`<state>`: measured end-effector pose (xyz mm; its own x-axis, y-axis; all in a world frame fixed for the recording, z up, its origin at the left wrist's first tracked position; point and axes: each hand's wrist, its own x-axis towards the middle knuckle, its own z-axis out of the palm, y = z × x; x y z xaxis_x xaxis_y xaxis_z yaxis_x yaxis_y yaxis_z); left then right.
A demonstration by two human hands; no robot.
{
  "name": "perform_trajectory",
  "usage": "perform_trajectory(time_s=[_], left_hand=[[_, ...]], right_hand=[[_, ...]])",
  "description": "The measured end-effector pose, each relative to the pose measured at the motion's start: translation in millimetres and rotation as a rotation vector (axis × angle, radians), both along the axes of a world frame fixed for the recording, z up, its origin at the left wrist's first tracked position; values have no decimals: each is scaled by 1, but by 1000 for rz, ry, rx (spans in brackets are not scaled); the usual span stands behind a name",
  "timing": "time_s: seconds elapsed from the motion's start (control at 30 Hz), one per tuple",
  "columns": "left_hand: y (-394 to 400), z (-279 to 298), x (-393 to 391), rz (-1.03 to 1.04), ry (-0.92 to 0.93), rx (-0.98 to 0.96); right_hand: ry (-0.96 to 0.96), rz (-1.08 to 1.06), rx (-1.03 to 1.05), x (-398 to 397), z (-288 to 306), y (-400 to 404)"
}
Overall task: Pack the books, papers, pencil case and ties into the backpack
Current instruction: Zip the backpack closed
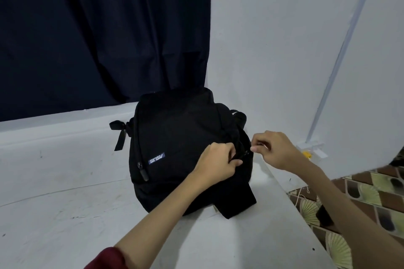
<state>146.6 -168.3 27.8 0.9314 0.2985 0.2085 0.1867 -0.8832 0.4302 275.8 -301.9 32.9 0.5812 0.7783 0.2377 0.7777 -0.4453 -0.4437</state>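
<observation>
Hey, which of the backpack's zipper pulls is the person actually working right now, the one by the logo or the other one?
The other one: the zipper pull on the backpack's right side, between both hands. The pull beside the logo hangs untouched.

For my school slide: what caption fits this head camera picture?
Two hands work the zipper on a black backpack on a white table.

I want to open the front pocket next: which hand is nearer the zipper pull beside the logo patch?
Left. The left hand grips the backpack just right of the zipper pull; the right hand is farther right, past the bag's edge.
</observation>
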Motion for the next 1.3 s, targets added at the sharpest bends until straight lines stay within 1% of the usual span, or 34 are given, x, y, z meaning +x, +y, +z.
perform_trajectory(time_s=[0.13, 0.23, 0.33, 0.4, 0.47, 0.5, 0.53, 0.57, 0.6, 0.67, 0.7, 0.77, 0.87, 0.97, 1.07, 1.13, 1.2, 1.27, 1.3], left_hand=[[-2, 1, -6, -60, 52, -7], [17, 17, -14, -115, 81, -92], [32, 33, -10, -112, 138, -169], [32, 38, 6, -41, 138, -191], [30, 40, 30, 69, 104, -100], [31, 39, 43, 105, 129, -18], [31, 38, 53, 116, 194, 43], [32, 35, 62, 99, 266, 50], [34, 31, 68, 62, 319, -8], [41, 29, 73, -34, 341, -197], [46, 33, 71, -83, 323, -235], [59, 49, 64, -164, 287, -232], [76, 73, 56, -255, 314, -214], [82, 73, 58, -285, 352, -211], [84, 66, 60, -284, 341, -251], [82, 63, 59, -281, 330, -287], [77, 61, 56, -273, 318, -296], [75, 58, 46, -250, 277, -259], [77, 56, 37, -230, 215, -220]], right_hand=[[-80, -192, 52, 20, -15, 13], [-149, -240, 85, 31, -9, 45], [-73, -230, 122, 47, -4, 71], [-37, -191, 139, 55, -3, 78], [-54, -162, 140, 60, -2, 79], [-63, -151, 140, 62, -1, 78], [-71, -139, 135, 65, -1, 77], [-84, -128, 122, 69, -1, 77], [-106, -122, 99, 73, -2, 78], [-163, -123, 61, 83, -5, 84], [-177, -132, 69, 87, -6, 90], [-171, -161, 108, 96, -4, 107], [-147, -190, 111, 112, -1, 141], [-166, -194, 50, 125, -6, 168], [-250, -189, -23, 130, -12, 180], [-229, -178, -14, 131, -16, 178], [-125, -158, 46, 129, -16, 169], [-25, -93, 128, 120, -16, 152], [4, -41, 148, 112, -16, 141]])
